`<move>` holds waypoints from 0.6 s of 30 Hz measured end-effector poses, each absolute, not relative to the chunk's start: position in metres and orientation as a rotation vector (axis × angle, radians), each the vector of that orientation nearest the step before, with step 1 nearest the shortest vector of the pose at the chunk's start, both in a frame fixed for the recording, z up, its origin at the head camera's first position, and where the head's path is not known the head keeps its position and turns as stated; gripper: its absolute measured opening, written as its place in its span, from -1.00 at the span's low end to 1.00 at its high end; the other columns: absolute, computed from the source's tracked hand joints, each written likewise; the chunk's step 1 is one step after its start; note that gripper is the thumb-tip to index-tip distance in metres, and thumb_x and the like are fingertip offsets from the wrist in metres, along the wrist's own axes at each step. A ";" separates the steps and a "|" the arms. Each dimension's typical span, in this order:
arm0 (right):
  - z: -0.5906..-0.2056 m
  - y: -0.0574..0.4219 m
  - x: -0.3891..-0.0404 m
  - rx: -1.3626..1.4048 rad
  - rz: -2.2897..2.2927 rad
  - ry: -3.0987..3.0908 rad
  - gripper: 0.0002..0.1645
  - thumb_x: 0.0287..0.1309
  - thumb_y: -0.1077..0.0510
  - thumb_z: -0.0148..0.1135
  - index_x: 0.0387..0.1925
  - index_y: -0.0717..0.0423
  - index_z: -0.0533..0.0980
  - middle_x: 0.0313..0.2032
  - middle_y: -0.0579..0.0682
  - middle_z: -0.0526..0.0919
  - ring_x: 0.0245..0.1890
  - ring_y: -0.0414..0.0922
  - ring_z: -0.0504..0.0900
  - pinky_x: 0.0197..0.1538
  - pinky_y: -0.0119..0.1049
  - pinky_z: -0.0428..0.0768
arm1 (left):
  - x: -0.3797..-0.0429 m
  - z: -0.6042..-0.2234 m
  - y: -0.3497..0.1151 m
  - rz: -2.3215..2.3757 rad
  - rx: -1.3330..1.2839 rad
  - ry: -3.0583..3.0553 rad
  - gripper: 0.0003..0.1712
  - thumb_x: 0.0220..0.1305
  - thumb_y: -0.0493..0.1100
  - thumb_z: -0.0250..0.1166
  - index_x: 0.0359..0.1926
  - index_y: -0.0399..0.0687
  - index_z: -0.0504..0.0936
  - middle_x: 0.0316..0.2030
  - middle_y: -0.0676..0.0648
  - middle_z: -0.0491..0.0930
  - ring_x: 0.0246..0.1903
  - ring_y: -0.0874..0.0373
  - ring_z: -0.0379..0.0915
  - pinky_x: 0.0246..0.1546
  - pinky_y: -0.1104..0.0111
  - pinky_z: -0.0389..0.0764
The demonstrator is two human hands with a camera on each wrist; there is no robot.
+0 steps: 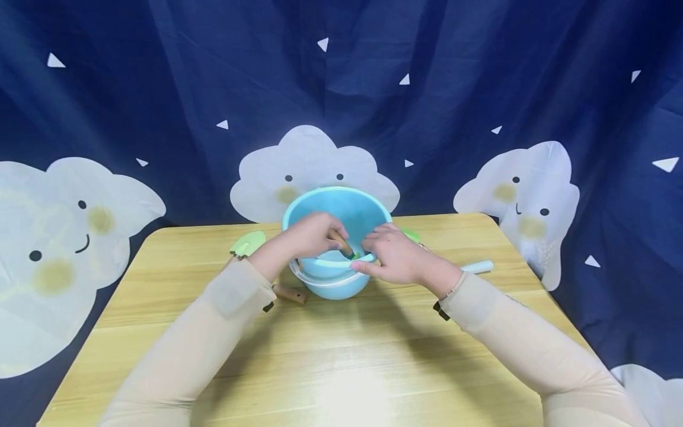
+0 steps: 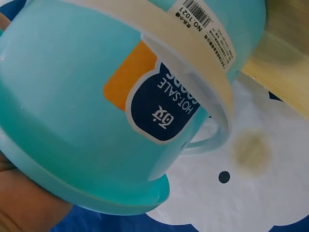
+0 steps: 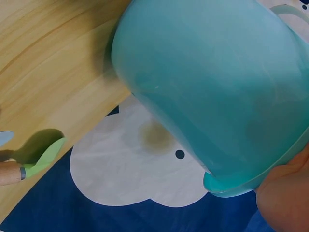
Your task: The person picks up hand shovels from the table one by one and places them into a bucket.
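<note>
A light blue bucket with a white carry handle stands on the table in the head view. My left hand reaches over its near rim and grips the wooden handle of a small garden tool. The tool slants down into the bucket; green shows at its lower end, and the rest is hidden. On the right side, my right hand holds the bucket's rim, thumb outside and fingers over the inside. The right wrist view shows part of that hand at the rim.
Left of the bucket lies a green trowel, with a wooden handle near the bucket's base. Another green-bladed tool lies to the right, near a pale blue handle. A dark blue cloud-print curtain hangs behind the table.
</note>
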State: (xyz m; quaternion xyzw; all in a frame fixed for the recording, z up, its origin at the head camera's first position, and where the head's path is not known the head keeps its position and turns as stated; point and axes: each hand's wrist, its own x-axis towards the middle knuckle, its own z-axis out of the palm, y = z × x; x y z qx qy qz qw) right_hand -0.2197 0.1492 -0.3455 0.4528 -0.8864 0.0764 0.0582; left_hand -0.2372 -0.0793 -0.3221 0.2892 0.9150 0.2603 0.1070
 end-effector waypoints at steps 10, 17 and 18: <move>-0.345 0.149 -0.219 1.380 0.231 -2.664 -0.39 0.39 -0.39 -0.11 -0.58 -0.06 0.34 -0.60 -0.20 0.29 -0.46 -0.17 0.28 0.04 -0.16 0.32 | -0.240 -0.319 -0.077 0.715 0.811 2.692 -0.77 0.34 -0.23 0.33 -0.01 -0.17 0.70 -0.12 -0.02 0.72 -0.12 0.12 0.60 -0.02 0.25 0.58; -0.345 0.150 -0.219 1.373 0.227 -2.665 -0.42 0.39 -0.37 -0.08 -0.60 -0.10 0.29 -0.60 -0.20 0.29 -0.46 -0.17 0.27 0.01 -0.16 0.31 | -0.243 -0.319 -0.078 0.698 0.720 2.697 -0.80 0.31 -0.21 0.37 -0.07 -0.14 0.71 -0.11 -0.03 0.71 -0.03 0.08 0.57 0.09 0.24 0.53; -0.345 0.149 -0.219 1.372 0.226 -2.669 -0.43 0.38 -0.36 -0.07 -0.60 -0.10 0.29 -0.60 -0.20 0.29 -0.46 -0.17 0.27 0.01 -0.16 0.31 | -0.243 -0.319 -0.078 0.689 0.708 2.700 -0.81 0.29 -0.18 0.39 -0.10 -0.13 0.71 -0.12 -0.02 0.71 -0.05 0.08 0.57 0.07 0.25 0.53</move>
